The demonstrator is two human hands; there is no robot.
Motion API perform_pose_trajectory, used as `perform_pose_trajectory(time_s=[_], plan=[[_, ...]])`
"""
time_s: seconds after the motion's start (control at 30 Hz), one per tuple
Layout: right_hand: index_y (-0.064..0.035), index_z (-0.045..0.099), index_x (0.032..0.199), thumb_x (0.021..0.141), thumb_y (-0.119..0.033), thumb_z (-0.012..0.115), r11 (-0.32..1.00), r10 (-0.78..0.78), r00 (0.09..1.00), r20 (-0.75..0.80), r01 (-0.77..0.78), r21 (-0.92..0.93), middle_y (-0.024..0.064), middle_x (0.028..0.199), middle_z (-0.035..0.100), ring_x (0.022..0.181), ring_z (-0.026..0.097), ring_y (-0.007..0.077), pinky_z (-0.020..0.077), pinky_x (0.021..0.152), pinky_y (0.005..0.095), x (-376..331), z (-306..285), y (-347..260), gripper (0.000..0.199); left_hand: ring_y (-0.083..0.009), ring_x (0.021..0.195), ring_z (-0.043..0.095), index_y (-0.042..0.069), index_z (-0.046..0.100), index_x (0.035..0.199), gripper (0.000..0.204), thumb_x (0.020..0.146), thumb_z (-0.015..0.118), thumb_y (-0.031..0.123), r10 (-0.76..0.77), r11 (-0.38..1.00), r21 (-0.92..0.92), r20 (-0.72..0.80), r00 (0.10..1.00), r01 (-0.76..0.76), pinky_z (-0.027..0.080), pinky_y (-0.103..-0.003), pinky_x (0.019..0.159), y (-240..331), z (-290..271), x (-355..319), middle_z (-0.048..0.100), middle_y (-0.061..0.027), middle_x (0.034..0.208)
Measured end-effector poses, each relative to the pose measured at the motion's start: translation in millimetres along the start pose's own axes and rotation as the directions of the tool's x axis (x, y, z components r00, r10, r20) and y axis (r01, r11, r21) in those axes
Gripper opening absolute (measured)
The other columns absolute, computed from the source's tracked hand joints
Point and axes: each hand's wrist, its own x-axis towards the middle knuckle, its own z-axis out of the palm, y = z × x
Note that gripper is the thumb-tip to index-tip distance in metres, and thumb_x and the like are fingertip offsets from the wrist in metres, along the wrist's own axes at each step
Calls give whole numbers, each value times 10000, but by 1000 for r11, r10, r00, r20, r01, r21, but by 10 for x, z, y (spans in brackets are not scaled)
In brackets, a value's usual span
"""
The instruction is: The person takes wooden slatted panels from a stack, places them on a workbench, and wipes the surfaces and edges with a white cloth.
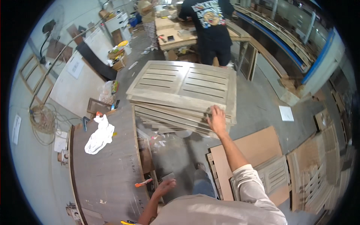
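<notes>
Lying lengthwise left-to-right — slatted panel point(182, 85)

Illumination is even and moderately bright, with glare on the slatted panel point(187, 84), soft shadows on the floor point(258, 107), curved peripheral lines and darkened corners.

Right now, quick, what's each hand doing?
Left hand: closed, holding a small grey piece.
Right hand: touching the top wooden panel near its edge; can't tell if gripping.
</notes>
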Motion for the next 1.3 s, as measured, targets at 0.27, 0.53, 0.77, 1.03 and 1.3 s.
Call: perform_pose_trajectory(time_s=[0.27,0.53,0.77,1.03,1.3], plan=[[-11,489,1239,713,-164,686,966,148,952,267,-82,-244,173,1187,498,1127,463,319,346,951,502,398,197,-188,583,-92,927,583,38,588,1212,440,930,618,374,-200,941,-299,-124,972,155,473,-261,832,861,-200,657,634,-8,1006],[-28,540,1230,820,-167,658,939,-113,891,440,-48,340,164,1187,514,1083,483,325,359,907,486,-27,0,-633,449,-245,1082,603,-43,451,1291,535,981,507,390,-230,672,-741,-201,952,6,510,-397,921,1988,-136,2072,580,-127,1217],[-236,562,1308,722,-11,586,975,-223,908,354,212,69,195,1371,395,1253,381,361,265,1030,521,507,180,-375,628,-94,616,566,-50,477,1231,521,935,611,357,-264,725,-687,-347,900,-52,506,-232,601,2017,-154,2142,621,-60,1001],[-255,593,1282,760,-38,571,865,-489,746,452,480,144,202,1468,336,1325,327,361,187,1061,604,522,102,-288,566,-190,951,621,-3,484,1274,498,918,627,315,-376,679,-734,-364,852,-14,545,-345,743,2161,-111,2066,596,-89,1102],[-263,590,1291,744,-25,566,862,-487,733,476,493,123,193,1462,355,1331,329,361,184,1064,605,406,22,-190,597,-211,977,617,-26,475,1272,509,916,627,303,-379,668,-744,-371,848,-27,541,-347,766,2123,-69,2080,584,-119,1153]])
